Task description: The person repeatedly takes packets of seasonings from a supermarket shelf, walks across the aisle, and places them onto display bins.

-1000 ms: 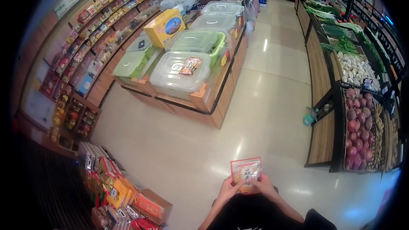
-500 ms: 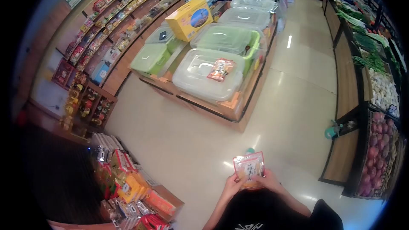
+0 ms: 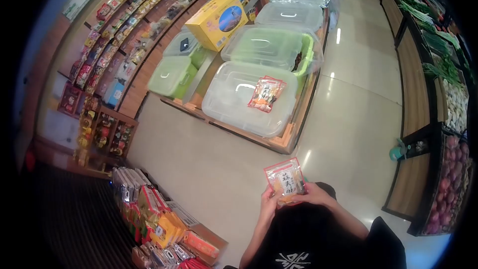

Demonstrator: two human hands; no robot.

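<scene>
A flat snack packet (image 3: 286, 179) with a red border and dark printed characters is held up in front of my body. My left hand (image 3: 269, 200) grips its left lower edge, and my right hand (image 3: 314, 194) closes on its right lower side. Similar packets (image 3: 267, 93) lie overlapping on the clear lid (image 3: 226, 102) of the nearest plastic bin, ahead of my hands and apart from them.
Lidded green bins (image 3: 269, 47) and a yellow box (image 3: 217, 21) stand on the wooden display stand (image 3: 286, 142). A stack of packaged goods (image 3: 164, 219) is at lower left. Vegetable racks (image 3: 416, 89) line the right, with a green spray bottle (image 3: 397, 152) hanging there.
The held packet has risen slightly and tilted, its top swinging left. My view has shifted, bringing the display stand closer. Both hands keep their hold.
</scene>
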